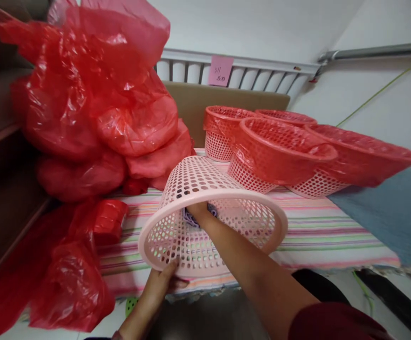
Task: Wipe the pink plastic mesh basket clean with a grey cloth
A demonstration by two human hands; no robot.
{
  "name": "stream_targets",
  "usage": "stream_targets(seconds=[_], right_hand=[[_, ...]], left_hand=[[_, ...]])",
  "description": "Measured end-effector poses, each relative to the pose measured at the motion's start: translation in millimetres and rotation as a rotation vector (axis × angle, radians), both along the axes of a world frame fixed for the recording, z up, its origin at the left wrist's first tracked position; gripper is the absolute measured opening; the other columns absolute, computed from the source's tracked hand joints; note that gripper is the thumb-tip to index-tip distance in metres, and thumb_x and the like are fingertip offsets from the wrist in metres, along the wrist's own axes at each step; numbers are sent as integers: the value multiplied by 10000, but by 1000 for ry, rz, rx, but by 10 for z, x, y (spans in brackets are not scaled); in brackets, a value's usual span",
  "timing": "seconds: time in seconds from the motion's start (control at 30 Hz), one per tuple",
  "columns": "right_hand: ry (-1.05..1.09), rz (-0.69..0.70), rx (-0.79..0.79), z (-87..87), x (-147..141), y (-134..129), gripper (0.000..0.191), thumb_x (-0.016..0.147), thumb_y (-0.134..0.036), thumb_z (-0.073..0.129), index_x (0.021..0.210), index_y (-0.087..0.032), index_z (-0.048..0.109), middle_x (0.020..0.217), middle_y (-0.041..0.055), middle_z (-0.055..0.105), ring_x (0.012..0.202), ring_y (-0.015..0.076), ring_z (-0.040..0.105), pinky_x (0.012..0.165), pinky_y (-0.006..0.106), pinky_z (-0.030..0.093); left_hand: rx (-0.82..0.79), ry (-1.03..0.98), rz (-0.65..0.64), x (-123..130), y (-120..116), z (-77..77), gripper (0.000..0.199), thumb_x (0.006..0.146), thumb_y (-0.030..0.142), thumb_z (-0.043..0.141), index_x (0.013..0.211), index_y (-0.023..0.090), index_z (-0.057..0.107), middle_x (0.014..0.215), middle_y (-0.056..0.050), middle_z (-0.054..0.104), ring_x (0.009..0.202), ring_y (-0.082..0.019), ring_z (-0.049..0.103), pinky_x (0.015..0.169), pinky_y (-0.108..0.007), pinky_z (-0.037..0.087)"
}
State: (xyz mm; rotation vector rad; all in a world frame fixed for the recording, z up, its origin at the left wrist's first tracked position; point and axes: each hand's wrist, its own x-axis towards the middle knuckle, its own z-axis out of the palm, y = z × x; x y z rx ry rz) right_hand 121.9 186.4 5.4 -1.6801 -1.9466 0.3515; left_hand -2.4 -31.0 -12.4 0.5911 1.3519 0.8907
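Observation:
A pale pink perforated plastic basket [205,175] lies tipped on its side, its mouth facing me. My left hand [166,277] is closed on the lower left of its rim, thumb on the inside and fingers underneath. My right hand [197,210] reaches deep into the basket with a crumpled purple-grey cloth [212,209] bunched under it. That hand's fingers are partly hidden by the cloth and the basket's upper wall. The basket rests on a striped cloth cover [141,208] near its front edge.
Several similar baskets [286,141] lined with red plastic bags stand at the back right. Full-looking red plastic bags [102,94] are heaped at the left, above a red roll [110,219] and a loose red bag [71,283]. A pink note [220,71] hangs on the white railing behind.

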Motion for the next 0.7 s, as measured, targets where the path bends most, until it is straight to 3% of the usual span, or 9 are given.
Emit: stream_targets(seconds=[0.13, 0.27, 0.4, 0.5, 0.57, 0.63, 0.7], right_hand=[[-125, 46, -31, 60, 88, -316, 414, 950, -228, 440, 1351, -210, 541, 1398, 90, 565, 1317, 260, 460, 1104, 395, 334], [-279, 139, -135, 95, 208, -1127, 373, 857, -198, 549, 1223, -154, 609, 1197, 134, 639, 1101, 287, 578, 957, 386, 436], [-291, 205, -134, 58, 336, -1827, 286, 854, -205, 557, 1127, -207, 641, 1153, 94, 626, 1096, 279, 554, 968, 385, 420], [-272, 204, -140, 69, 391, -1980, 282, 849, -211, 566, 1121, -218, 639, 1135, 82, 619, 1093, 277, 548, 973, 386, 414], [-266, 201, -157, 124, 395, -1970, 287, 845, -215, 572, 1123, -213, 638, 1144, 89, 618, 1094, 283, 553, 969, 396, 418], [-261, 197, -196, 198, 374, -1954, 283, 834, -217, 582, 1110, -205, 645, 1137, 96, 626, 1088, 292, 565, 955, 406, 430], [-220, 173, -239, 254, 334, -1961, 283, 821, -221, 597, 1099, -202, 648, 1127, 94, 637, 1080, 286, 581, 940, 394, 444]], left_hand=[[-1, -52, 62, 56, -11, -31, 564, 838, 328, 675, 1329, 115, 497, 1076, -154, 760, 608, -221, 756, 610, -322, 630], [21, -74, 109, 124, -20, -113, 594, 806, 308, 717, 1335, 138, 508, 1002, -121, 780, 625, -236, 758, 620, -351, 640], [68, -25, 137, 136, -16, -148, 686, 729, 357, 777, 1344, 172, 538, 1006, -115, 779, 772, -298, 767, 656, -415, 643], [277, 132, 193, -9, 18, -73, 632, 685, 426, 786, 1237, 158, 636, 1088, -119, 764, 1046, -346, 711, 883, -463, 591], [432, 254, 230, -159, 56, 7, 524, 693, 483, 759, 1089, 144, 711, 1086, -120, 767, 1195, -356, 631, 1059, -467, 471], [454, 304, 243, -268, 87, 66, 493, 700, 508, 741, 1028, 140, 728, 1095, -126, 765, 1230, -363, 603, 1114, -480, 403], [483, 282, 270, -273, 92, 69, 512, 714, 501, 730, 1087, 151, 713, 1185, -122, 736, 1282, -342, 564, 1142, -463, 367]])
